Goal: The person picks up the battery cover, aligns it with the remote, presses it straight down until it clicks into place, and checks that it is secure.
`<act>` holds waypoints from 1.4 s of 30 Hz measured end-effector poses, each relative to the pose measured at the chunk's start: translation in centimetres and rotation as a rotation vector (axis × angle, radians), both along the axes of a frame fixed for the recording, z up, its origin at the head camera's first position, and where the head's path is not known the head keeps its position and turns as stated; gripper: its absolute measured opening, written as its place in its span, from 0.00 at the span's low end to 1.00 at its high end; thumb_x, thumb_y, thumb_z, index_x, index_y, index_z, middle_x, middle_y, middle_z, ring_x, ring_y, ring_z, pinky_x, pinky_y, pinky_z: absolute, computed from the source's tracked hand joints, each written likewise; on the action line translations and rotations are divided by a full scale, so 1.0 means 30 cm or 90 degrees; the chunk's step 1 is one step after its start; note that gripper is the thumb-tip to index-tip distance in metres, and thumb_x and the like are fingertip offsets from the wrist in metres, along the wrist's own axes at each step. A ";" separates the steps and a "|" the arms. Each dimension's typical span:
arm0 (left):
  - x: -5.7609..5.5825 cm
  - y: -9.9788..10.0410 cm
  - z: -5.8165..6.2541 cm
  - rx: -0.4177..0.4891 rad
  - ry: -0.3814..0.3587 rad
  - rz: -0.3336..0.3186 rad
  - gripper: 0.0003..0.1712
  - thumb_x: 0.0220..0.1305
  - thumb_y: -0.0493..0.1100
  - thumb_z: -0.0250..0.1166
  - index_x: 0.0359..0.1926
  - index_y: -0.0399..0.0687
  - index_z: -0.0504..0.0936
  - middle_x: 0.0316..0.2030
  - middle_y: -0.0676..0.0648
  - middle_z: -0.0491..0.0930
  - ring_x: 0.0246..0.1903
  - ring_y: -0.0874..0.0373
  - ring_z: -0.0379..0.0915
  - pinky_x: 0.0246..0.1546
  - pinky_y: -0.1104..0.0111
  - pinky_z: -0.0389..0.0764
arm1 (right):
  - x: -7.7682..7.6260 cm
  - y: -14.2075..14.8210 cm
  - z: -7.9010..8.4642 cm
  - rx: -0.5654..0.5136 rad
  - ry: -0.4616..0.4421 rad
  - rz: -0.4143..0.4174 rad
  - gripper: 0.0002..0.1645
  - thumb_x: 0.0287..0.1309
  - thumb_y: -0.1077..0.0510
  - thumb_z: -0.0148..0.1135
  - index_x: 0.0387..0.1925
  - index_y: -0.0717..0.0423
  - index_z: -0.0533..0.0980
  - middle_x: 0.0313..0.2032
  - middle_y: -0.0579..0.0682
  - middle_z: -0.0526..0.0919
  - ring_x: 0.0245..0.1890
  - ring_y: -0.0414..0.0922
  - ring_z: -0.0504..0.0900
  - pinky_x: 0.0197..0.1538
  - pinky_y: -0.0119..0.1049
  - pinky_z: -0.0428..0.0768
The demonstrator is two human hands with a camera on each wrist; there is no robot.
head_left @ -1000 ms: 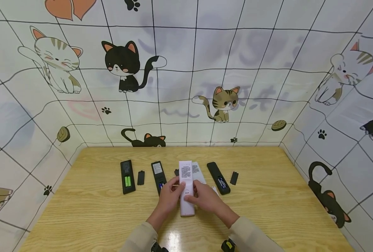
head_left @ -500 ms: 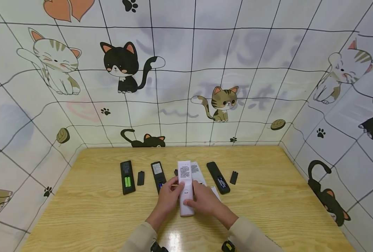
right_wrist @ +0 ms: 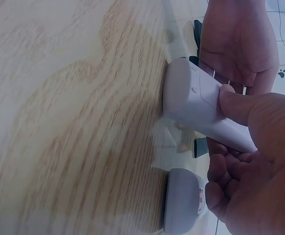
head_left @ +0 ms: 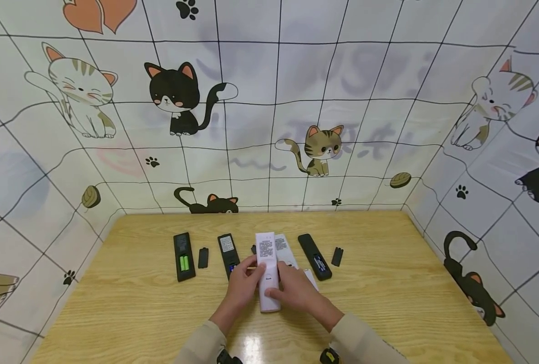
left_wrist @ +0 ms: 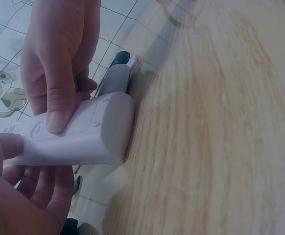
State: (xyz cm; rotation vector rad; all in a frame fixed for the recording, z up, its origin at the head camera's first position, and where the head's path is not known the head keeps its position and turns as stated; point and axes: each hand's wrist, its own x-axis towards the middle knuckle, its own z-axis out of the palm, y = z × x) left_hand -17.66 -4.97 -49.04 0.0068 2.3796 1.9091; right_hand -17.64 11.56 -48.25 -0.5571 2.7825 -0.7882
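Note:
A white remote control point(head_left: 267, 273) lies back side up between the two hands, its printed label at the far end. My left hand point(head_left: 242, 283) grips its left side, thumb on top and fingers along the edge. From the right, my right hand point(head_left: 299, 288) holds it, with the thumb pressing on the battery cover point(left_wrist: 81, 120) near the close end. In the right wrist view that end of the white remote point(right_wrist: 179, 93) is at the wooden tabletop. The cover appears to be in place; whether batteries sit beneath is hidden.
Behind the right hand lies another white remote point(head_left: 284, 247), partly covered, with a white piece point(head_left: 311, 278) beside it. Black remotes with exposed batteries lie left point(head_left: 185, 258), centre-left point(head_left: 227, 253) and right point(head_left: 315, 257). Loose black covers point(head_left: 203, 258) lie near them.
The right thumb has slid slightly toward the near end of the white remote. Both hands otherwise keep their grip; the head view has shifted a little.

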 end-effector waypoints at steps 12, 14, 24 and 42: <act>-0.025 -0.003 -0.053 0.021 -0.010 0.001 0.24 0.70 0.50 0.59 0.63 0.46 0.75 0.50 0.42 0.78 0.42 0.57 0.77 0.38 0.68 0.82 | 0.003 -0.001 0.014 -0.001 0.003 0.006 0.38 0.59 0.45 0.66 0.62 0.63 0.65 0.44 0.51 0.80 0.38 0.40 0.74 0.44 0.43 0.72; -0.025 -0.001 -0.050 0.020 -0.005 0.001 0.24 0.70 0.50 0.59 0.62 0.45 0.75 0.50 0.42 0.79 0.42 0.57 0.78 0.38 0.69 0.82 | 0.003 0.002 0.016 -0.007 -0.004 0.001 0.39 0.59 0.44 0.66 0.62 0.63 0.65 0.43 0.51 0.81 0.37 0.40 0.75 0.44 0.42 0.73; -0.036 0.013 -0.034 0.064 -0.005 -0.007 0.22 0.71 0.49 0.59 0.60 0.45 0.77 0.50 0.40 0.78 0.42 0.57 0.79 0.38 0.67 0.83 | -0.018 0.039 0.026 -0.076 -0.049 -0.001 0.29 0.59 0.43 0.66 0.52 0.55 0.68 0.33 0.43 0.76 0.28 0.37 0.73 0.27 0.28 0.73; -0.042 0.061 0.008 0.101 -0.014 -0.026 0.23 0.71 0.49 0.58 0.62 0.44 0.75 0.49 0.40 0.79 0.40 0.58 0.79 0.39 0.65 0.83 | -0.033 0.136 0.079 -0.120 -0.029 0.015 0.29 0.64 0.44 0.61 0.58 0.57 0.68 0.31 0.45 0.75 0.26 0.37 0.70 0.27 0.28 0.68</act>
